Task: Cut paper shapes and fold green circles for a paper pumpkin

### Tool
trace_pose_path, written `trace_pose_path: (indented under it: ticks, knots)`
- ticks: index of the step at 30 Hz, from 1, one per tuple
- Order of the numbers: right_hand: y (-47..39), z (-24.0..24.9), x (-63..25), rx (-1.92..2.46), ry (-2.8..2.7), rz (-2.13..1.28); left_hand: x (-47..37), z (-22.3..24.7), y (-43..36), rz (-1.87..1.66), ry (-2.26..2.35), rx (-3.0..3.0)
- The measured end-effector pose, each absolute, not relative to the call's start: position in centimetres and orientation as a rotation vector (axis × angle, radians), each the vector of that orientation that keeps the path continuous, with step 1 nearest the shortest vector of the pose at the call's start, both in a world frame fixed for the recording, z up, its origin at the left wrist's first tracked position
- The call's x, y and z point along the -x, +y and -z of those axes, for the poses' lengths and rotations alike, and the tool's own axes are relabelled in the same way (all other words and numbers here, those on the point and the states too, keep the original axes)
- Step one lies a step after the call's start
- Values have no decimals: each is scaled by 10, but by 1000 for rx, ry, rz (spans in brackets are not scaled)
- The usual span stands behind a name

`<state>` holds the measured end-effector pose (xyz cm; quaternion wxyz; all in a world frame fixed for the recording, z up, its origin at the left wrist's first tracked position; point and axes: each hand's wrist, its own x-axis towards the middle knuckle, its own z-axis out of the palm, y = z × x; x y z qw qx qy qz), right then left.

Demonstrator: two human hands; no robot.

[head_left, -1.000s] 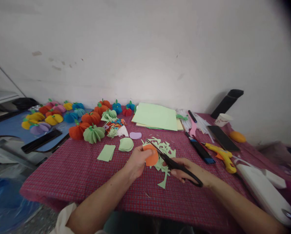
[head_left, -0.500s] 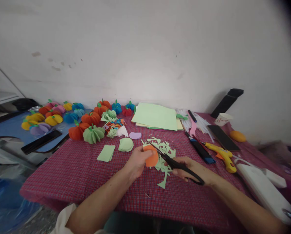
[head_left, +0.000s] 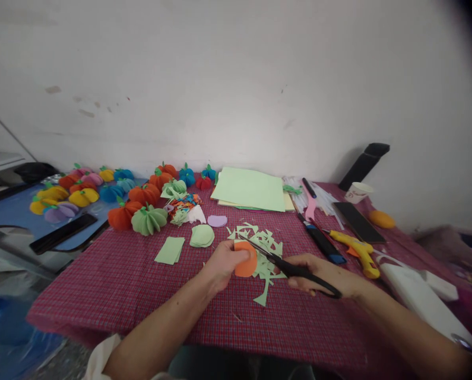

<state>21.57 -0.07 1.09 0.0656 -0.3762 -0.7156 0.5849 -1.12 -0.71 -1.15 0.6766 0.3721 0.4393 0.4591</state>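
Observation:
My left hand [head_left: 225, 264] pinches a rounded piece of orange paper [head_left: 245, 262] between thumb and fingers above the table. Black-handled scissors [head_left: 295, 270] are gripped in my right hand [head_left: 315, 277], their blades angled up and left along the upper edge of the orange paper. Below both hands lies a heap of pale green paper scraps [head_left: 264, 245]. Left of it sit a stack of green paper circles [head_left: 201, 236], some green rectangles [head_left: 170, 250] and a few purple paper pieces [head_left: 217, 221].
Several paper pumpkins [head_left: 144, 194] stand at the left. Green paper sheets [head_left: 249, 188] lie at the back. On the right are a utility knife [head_left: 325, 244], a yellow glue gun [head_left: 357, 250], a paper cup [head_left: 358, 192], a dark phone-like slab [head_left: 358, 222] and a white power bank-like box [head_left: 422, 303].
The scissors and my right hand have shifted slightly right and back from the orange paper. The orange paper is turned a little in my left hand. The view has moved slightly.

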Motion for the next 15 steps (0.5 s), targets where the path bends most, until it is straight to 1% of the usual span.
trace_pose_path:
  ticks: [5,15]
  knots:
    - [2,-13,-221,1075,-2195,-1818,12,12,-8,-962,950,-891]
    - [6,-19,-222,1085,-2307,-1795,10,10,-10,-902,969,-908]
